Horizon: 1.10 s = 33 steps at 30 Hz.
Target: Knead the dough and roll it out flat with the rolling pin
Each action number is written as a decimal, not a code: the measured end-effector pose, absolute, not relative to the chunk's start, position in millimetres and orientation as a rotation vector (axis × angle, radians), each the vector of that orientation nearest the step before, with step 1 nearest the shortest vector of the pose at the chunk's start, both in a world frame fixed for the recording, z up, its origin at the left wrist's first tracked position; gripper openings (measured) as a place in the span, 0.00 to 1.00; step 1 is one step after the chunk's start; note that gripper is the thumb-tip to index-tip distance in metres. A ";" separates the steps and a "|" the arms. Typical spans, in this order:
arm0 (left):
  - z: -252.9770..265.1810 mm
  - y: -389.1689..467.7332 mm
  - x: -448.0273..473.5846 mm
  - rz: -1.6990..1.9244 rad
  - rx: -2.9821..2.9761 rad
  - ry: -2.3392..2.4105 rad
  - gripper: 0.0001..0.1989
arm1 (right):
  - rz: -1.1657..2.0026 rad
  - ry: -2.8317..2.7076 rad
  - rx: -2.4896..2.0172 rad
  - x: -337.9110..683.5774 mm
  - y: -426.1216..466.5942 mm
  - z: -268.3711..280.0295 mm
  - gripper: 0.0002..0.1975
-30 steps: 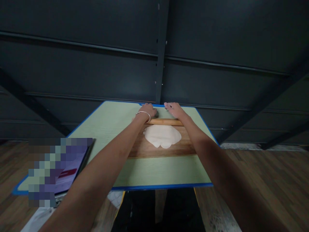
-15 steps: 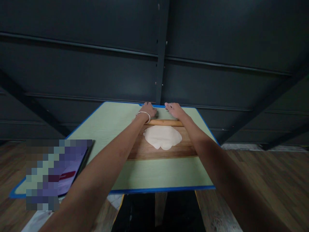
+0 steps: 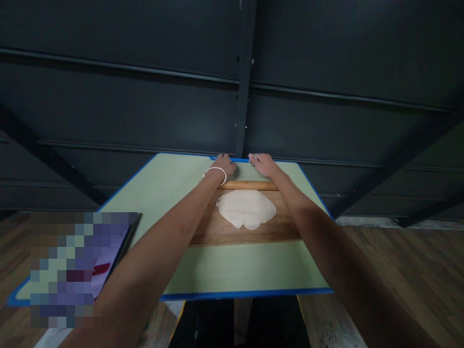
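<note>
A flattened sheet of pale dough (image 3: 246, 209) with an uneven, lobed edge lies on a brown wooden board (image 3: 213, 234). Just beyond its far edge a wooden rolling pin (image 3: 250, 185) runs crosswise, its ends hidden under my wrists. My left hand (image 3: 224, 166), wearing a bracelet (image 3: 224, 175) at the wrist, reaches past the pin near the table's far edge, fingers loosely bent and not wrapped round anything. Likewise past the pin, my right hand (image 3: 264, 165) is open, thumb pointing towards the left hand. Wrists or heels of both hands are over the pin; contact is hard to make out.
The board rests on a light green table (image 3: 253, 270) with a blue rim. On the left is a tablet-like device (image 3: 108, 251), partly blurred by pixels. A dark panelled wall (image 3: 174, 111) stands right behind the table. Wooden flooring (image 3: 391, 261) shows on both sides.
The view has shifted slightly, so table and dough appear a little lower. Hands, rolling pin and dough keep nearly the same places relative to one another.
</note>
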State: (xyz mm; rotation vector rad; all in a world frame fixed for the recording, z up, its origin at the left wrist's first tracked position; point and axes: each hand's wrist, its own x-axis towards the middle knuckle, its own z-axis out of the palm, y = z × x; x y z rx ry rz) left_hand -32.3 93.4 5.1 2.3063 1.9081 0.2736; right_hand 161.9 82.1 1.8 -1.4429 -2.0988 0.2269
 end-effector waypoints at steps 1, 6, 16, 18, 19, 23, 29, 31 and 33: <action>4.3 94.8 -32.5 0.287 2.302 1.911 0.25 | 0.202 -2.115 -1.449 162.4 83.6 1.3 0.26; -0.6 102.1 -33.7 0.301 2.342 1.886 0.24 | 0.107 -2.165 -1.492 162.5 85.8 -1.7 0.27; 0.6 99.3 -35.2 0.298 2.372 1.859 0.25 | 0.114 -2.135 -1.476 162.2 77.2 -1.2 0.24; 1.7 97.5 -35.1 0.293 2.380 1.859 0.25 | 0.114 -2.132 -1.485 162.0 74.5 0.1 0.22; 2.0 96.5 -34.9 0.290 2.389 1.859 0.25 | 0.110 -2.133 -1.493 161.8 73.2 0.7 0.22; 2.4 91.2 -34.3 0.306 2.399 1.886 0.25 | 0.095 -2.121 -1.511 161.2 69.1 2.2 0.20; 4.5 82.0 -33.8 0.247 2.360 1.940 0.25 | 0.150 -2.081 -1.500 160.3 66.0 2.7 0.18; 4.1 81.8 -34.3 0.284 2.305 1.966 0.26 | 0.157 -2.079 -1.503 160.2 65.2 3.1 0.18; 3.4 82.4 -34.9 0.330 2.283 1.963 0.27 | 0.152 -2.086 -1.506 160.3 64.3 3.5 0.18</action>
